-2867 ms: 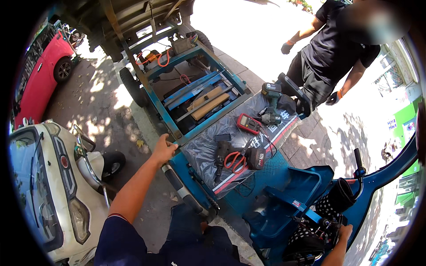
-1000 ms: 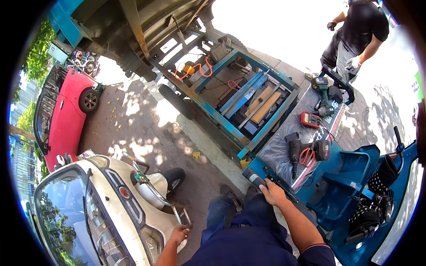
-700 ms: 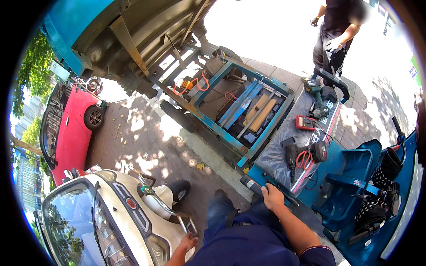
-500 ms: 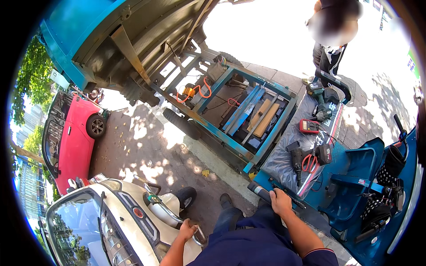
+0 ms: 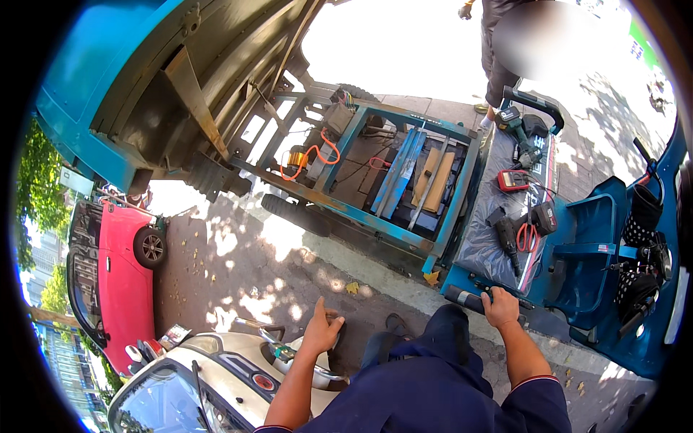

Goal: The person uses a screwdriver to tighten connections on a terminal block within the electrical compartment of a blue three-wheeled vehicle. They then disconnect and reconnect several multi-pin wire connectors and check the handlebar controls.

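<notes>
Since the earlier frame the left hand point(image 5: 321, 328) has risen, fingers spread, onto the scooter point(image 5: 299, 361) at lower centre. The right hand point(image 5: 499, 307) stays clamped on a dark handle point(image 5: 465, 297), seemingly a grip, its end hidden. Beyond, tools lie on a grey mat point(image 5: 498, 238); sunlit pavement point(image 5: 245, 267) spreads left.

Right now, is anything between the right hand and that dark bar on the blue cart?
No. The right hand already grips the dark bar at the blue cart's edge, with nothing visible between them. The left hand rests on the scooter.
</notes>
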`<state>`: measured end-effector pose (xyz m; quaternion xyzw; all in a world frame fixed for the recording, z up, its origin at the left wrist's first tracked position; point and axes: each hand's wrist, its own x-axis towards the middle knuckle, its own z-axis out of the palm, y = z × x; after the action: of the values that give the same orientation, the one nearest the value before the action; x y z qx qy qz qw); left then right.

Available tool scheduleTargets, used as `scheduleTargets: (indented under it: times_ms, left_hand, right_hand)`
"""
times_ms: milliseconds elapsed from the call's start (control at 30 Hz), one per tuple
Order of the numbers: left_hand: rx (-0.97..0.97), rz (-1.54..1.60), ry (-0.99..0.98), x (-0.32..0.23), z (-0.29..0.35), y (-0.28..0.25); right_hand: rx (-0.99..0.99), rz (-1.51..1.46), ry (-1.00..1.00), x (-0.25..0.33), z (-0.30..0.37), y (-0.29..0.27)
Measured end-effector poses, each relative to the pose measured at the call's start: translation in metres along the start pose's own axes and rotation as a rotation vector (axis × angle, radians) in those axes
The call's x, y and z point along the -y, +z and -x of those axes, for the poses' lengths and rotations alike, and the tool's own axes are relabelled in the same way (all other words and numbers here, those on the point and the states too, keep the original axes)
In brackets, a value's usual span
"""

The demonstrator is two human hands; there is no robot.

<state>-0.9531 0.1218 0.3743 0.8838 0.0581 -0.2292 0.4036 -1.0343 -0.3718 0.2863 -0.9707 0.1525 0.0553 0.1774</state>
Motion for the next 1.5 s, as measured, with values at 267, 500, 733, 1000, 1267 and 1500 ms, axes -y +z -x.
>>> scheduleTargets:
  times_ms: [267,500,733,1000,1267,1500]
  left_hand:
    - [0.12,0.37,0.016,-0.094,-0.1,-0.039]
    - [0.056,0.505,0.073,-0.186,-0.193,-0.052]
    - [-0.031,0.465,-0.023,-0.188,-0.239,-0.055]
    - [-0.139,0.548,-0.106,-0.203,-0.266,-0.064]
    - [0.119,0.365,-0.005,-0.255,-0.295,-0.017]
    - [0.301,0.172,0.089,-0.286,-0.339,0.01]
  right_hand:
    - [-0.039,0.005,-0.005,0.005,-0.002,-0.001]
    - [-0.027,-0.043,0.002,-0.007,-0.008,0.007]
    - [0.125,-0.06,0.045,-0.005,-0.018,-0.003]
    - [0.102,-0.112,0.021,-0.011,-0.019,0.004]
    - [0.065,-0.145,0.048,-0.011,-0.018,0.011]
    - [0.041,-0.115,0.098,-0.012,-0.013,0.019]
